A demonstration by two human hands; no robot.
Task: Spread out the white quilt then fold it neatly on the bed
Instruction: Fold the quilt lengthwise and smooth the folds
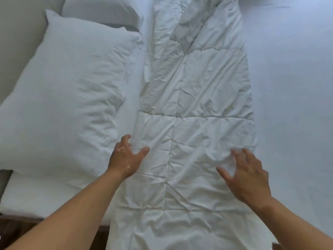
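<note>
White bedding fills the view: a bed (288, 87) under a smooth sheet, with a dark wooden strip (18, 226) along its near left edge.

The left hand (126, 157) is spread wide. Its thumb lies on the white quilt (194, 98) and its fingers bend down at the quilt's left edge, with no fold visibly pinched. The right hand (248, 177) is blurred, fingers splayed over the quilt near its right edge; whether it presses or only hovers cannot be told.

Between and beyond the hands, the quilt lies as a long narrow band, seemingly already doubled lengthwise. Its long axis runs from the near edge of the bed, where it spills over, straight away to the far side. Stitched seams cross it, and the far part is more rumpled than the near part.

Just left of the quilt a large pillow (68, 98) lies touching or almost touching its edge, with a second pillow (100, 13) farther off.

The quilt looks soft, puffy and light, limp enough to sag and wrinkle, with creases that should smooth out under flat palms. It is probably best gripped at the corners or along both long edges at once, so the layers move together.
</note>
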